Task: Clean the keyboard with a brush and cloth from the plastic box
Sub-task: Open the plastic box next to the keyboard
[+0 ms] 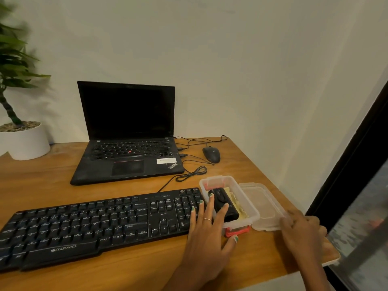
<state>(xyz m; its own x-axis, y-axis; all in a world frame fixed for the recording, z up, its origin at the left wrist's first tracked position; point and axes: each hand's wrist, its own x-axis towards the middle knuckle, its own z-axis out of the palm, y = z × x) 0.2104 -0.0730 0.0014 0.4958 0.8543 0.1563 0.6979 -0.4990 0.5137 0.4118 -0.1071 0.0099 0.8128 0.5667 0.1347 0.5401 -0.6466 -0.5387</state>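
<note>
A black keyboard [84, 225] lies across the front of the wooden desk [42, 181]. To its right stands an open clear plastic box [251, 206] with red clips. Inside it lies a black brush [223, 203] on a pale yellow cloth [235, 199]. My left hand [206, 229] reaches over the box's left wall, fingers spread, with fingertips touching the brush. The clear lid [262, 204] rests flat on the desk right of the box. My right hand [302, 232] sits at the lid's near right corner, fingers curled on its edge.
A black laptop [128, 139] stands open behind the keyboard. A black mouse [211, 154] with looping cables [191, 173] lies to its right. A white pot with a plant [25, 139] stands at the back left. The desk's edge and a dark window frame [344, 185] are at the right.
</note>
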